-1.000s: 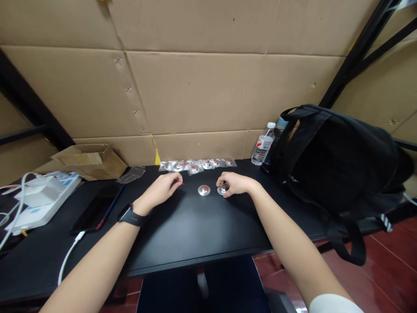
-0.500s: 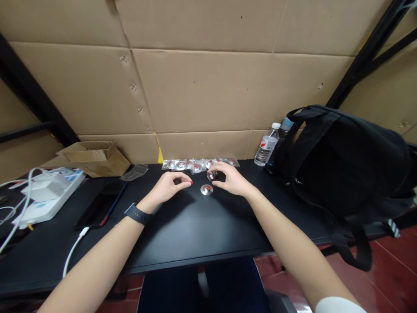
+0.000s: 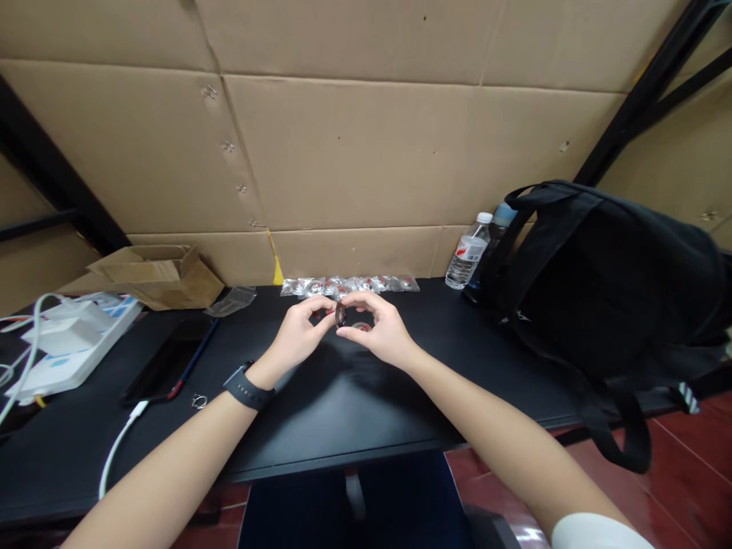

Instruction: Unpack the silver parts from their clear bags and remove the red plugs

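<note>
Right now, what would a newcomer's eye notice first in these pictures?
Probably the large black backpack, which fills much of the right side. Near the middle, the right hand pinches a round metal disc on edge, close to the left hand with its small red piece. Behind them, shiny plastic packets form a row before the cardboard wall.

disc (image 3: 341, 314) between left hand (image 3: 300, 333) and right hand (image 3: 387, 333), over table (image 3: 343, 442) | packets (image 3: 314, 287) behind hands, before wall (image 3: 354, 160) | bottle (image 3: 466, 258) right of packets, left of backpack (image 3: 606, 305) | phone (image 3: 168, 362) between power strip (image 3: 85, 358) and left hand | paper bag (image 3: 165, 286) behind phone
</note>
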The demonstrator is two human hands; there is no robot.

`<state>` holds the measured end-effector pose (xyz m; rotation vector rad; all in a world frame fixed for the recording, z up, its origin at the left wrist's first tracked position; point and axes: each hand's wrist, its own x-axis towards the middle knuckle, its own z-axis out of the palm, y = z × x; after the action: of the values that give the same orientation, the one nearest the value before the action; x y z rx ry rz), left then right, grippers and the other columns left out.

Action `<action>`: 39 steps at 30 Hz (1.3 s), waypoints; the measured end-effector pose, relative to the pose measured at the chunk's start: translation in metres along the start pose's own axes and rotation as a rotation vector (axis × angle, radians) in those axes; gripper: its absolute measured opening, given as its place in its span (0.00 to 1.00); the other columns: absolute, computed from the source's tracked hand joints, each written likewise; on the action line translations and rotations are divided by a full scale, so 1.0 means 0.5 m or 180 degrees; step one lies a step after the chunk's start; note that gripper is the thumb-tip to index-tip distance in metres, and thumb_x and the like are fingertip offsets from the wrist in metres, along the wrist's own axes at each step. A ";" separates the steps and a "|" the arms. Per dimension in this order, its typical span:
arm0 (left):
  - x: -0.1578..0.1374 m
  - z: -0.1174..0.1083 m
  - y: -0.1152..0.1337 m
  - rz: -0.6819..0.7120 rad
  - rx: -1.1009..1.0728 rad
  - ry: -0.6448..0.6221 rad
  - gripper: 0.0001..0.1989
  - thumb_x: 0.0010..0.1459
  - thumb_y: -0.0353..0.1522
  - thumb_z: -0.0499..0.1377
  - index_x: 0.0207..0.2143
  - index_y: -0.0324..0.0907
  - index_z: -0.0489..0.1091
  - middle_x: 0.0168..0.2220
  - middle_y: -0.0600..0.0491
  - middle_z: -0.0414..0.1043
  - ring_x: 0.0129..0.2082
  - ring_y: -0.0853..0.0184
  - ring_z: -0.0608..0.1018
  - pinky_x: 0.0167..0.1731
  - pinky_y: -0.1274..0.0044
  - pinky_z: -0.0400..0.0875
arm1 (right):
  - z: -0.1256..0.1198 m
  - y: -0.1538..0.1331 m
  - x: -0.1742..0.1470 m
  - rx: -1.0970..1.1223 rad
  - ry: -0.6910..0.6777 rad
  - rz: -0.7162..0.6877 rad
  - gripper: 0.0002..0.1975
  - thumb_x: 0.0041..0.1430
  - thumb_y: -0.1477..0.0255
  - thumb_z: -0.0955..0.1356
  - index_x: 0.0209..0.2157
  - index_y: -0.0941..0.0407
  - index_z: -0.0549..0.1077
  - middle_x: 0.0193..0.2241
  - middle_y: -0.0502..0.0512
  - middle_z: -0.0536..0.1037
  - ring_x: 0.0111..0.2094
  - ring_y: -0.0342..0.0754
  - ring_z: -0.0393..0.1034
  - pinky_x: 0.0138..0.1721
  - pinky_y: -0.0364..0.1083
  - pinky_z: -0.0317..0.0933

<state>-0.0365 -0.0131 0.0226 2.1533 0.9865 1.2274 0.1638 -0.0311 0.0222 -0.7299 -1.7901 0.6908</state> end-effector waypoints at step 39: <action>0.004 -0.021 -0.020 0.0541 0.1180 0.0068 0.07 0.63 0.36 0.62 0.34 0.44 0.75 0.35 0.54 0.80 0.35 0.65 0.79 0.43 0.72 0.69 | -0.148 0.049 0.022 -0.1929 -0.1813 0.0228 0.28 0.46 0.66 0.78 0.50 0.55 0.77 0.50 0.61 0.76 0.51 0.58 0.71 0.55 0.53 0.62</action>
<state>-0.0487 -0.0046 0.0218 2.5588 1.1329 1.2225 0.2348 0.0016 0.0327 -1.0721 -2.5585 0.4147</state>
